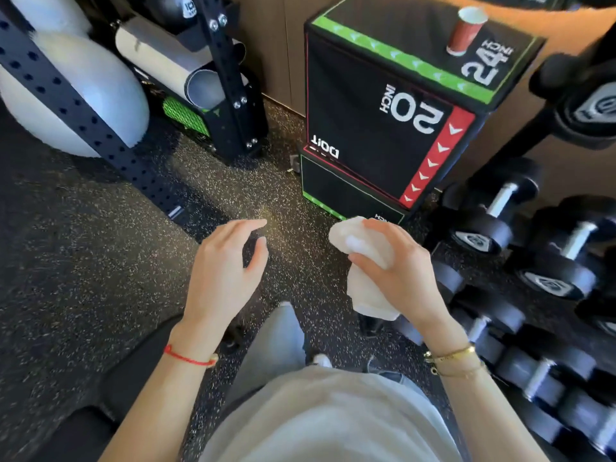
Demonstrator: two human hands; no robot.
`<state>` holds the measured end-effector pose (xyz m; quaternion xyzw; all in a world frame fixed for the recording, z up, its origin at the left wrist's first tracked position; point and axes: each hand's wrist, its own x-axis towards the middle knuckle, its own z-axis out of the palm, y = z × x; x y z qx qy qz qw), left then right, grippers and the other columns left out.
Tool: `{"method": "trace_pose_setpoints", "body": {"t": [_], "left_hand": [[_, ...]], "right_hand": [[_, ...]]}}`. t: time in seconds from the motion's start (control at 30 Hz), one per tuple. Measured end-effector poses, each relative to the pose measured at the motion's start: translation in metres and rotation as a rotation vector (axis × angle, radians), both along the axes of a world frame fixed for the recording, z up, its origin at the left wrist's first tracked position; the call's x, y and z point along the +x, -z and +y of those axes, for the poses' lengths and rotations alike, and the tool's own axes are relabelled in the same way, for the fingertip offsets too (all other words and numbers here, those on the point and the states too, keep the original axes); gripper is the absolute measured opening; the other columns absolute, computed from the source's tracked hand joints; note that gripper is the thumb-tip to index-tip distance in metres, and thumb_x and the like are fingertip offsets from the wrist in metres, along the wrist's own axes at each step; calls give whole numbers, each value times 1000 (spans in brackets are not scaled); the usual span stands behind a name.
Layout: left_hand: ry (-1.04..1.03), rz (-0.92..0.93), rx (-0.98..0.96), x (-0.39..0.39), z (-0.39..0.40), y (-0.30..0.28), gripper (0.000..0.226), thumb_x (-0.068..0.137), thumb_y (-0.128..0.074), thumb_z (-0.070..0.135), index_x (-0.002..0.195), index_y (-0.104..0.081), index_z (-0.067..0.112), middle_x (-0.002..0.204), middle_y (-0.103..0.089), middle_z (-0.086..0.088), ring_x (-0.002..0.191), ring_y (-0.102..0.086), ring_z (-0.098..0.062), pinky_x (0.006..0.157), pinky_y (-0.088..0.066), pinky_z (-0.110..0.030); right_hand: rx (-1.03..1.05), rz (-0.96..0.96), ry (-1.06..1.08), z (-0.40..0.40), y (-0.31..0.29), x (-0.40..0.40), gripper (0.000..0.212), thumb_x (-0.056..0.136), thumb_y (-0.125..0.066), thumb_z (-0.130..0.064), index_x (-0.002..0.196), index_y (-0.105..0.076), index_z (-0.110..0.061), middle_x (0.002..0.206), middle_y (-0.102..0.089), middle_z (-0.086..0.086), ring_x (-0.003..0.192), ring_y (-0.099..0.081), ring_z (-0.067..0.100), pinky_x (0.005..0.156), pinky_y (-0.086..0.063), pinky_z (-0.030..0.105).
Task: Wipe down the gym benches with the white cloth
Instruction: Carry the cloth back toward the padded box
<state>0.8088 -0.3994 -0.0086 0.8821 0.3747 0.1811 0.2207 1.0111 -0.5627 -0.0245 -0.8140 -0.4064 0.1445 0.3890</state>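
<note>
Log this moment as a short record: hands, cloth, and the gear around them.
right hand: the right hand grips the white cloth, bunched up
left hand: the left hand holds nothing, fingers loosely curled
ahead: black plyo box with a red paper cup on top
right side: dumbbells on a rack
floor: speckled rubber floor
bench: none clearly identifiable

Left hand (221, 266): palm down, fingers loosely curved and spread, thumb apart from them, holding nothing; thin red string bracelet (190, 359) at wrist. Right hand (396, 271): fingers and thumb curled round a crumpled white cloth (361, 291); gold bracelets (455, 356) at wrist.
</note>
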Motion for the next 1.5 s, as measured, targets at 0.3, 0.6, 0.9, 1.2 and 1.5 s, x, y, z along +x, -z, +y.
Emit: {"method": "trace_pose_setpoints", "body": {"t": [0.3, 0.6, 0.9, 1.2, 1.5], "left_hand": [[57, -52, 7, 72, 169, 7, 29, 97, -53, 23, 123, -64, 15, 122, -66, 3, 112, -62, -15, 100, -51, -38], [177, -6, 47, 151, 349, -11, 31, 97, -52, 23, 125, -64, 15, 123, -66, 0, 115, -61, -19, 101, -50, -41], [286, -11, 3, 250, 452, -10, 31, 97, -52, 24, 125, -63, 17, 125, -65, 2, 118, -59, -17, 104, -47, -43], [368, -13, 11, 387, 529, -1, 30, 98, -53, 22, 125, -65, 15, 125, -66, 1, 118, -59, -16, 105, -47, -35], [456, -46, -8, 519, 576, 7, 27, 96, -55, 18, 121, -66, 15, 120, -67, 2, 115, -59, -16, 102, -47, -38]], "right_hand": [[-15, 18, 96, 148, 19, 54, 48, 81, -81, -26, 125, -64, -19, 119, -62, -12, 103, -47, -9, 89, -25, -7], [41, 3, 238, 312, 12, 113, 50, 80, -81, -29, 126, -63, -21, 126, -61, -11, 112, -54, 6, 92, -27, -3], [-8, 9, 345, 395, 11, 189, 51, 80, -79, -34, 127, -62, -23, 132, -61, -8, 120, -55, 13, 99, -35, 16], [-20, -33, 473, 466, 21, 320, 50, 80, -79, -34, 126, -62, -23, 126, -64, -5, 115, -56, 17, 91, -31, 11], [-4, -32, 550, 532, 29, 459, 51, 82, -80, -28, 128, -62, -17, 134, -60, 0, 122, -54, 22, 106, -38, 29]]}}
